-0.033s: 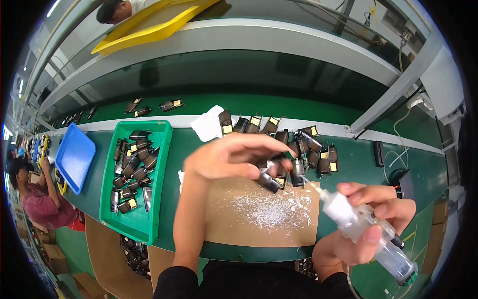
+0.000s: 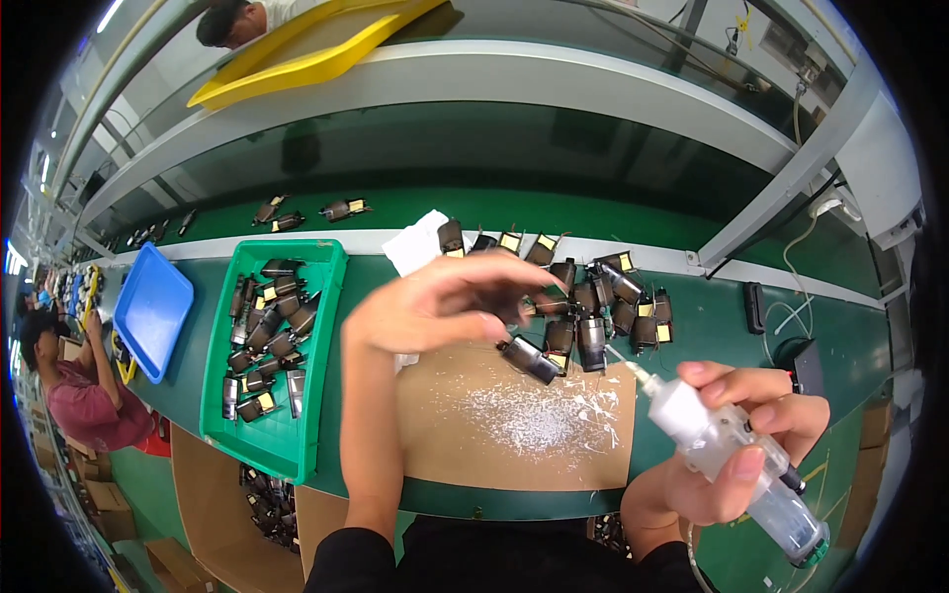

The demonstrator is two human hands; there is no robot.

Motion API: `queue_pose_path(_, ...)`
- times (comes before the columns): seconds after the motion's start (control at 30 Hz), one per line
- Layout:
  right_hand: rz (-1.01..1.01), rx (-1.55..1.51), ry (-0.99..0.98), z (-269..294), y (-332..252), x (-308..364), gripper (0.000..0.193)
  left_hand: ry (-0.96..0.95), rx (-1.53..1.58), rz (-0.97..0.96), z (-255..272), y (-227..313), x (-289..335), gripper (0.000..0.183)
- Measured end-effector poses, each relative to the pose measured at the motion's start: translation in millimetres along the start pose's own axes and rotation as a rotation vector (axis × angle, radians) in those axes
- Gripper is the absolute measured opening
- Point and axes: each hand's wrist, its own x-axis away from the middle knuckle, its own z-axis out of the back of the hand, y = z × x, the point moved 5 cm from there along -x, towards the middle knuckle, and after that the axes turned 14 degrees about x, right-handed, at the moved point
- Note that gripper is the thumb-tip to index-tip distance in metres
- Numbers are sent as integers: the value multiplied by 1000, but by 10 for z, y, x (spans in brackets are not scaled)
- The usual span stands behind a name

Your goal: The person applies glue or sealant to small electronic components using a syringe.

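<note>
- Centrally, the small dark part with a yellow end lies at the upper edge of the cardboard sheet, just under the fingertips of the left hand
- The left hand hovers above that part with fingers loosely curled and extended to the right; motion blur prevents telling whether the fingertips touch it
- The right hand is wrapped around a clear syringe dispenser, thumb and fingers pressed onto its barrel, with the nozzle tip aimed up-left toward the part
- White flecks are scattered over the cardboard sheet, just below the part
- A cluster of similar dark parts sits beyond the sheet on the green surface
- A green tray to the left holds more such parts; a blue tray lies further left
- A yellow tray rests on the shelf above
- Another person in a red top is at the far left edge
</note>
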Motion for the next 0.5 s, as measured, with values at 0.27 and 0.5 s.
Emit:
queue_pose_path(0.27,-115,69,8,128,-72,-95,26,1045,-1621,78,588,699,1076,44)
queue_pose_path(0.5,-96,59,1,109,-51,-78,24,853,-1396,334,1236,-460,11,36)
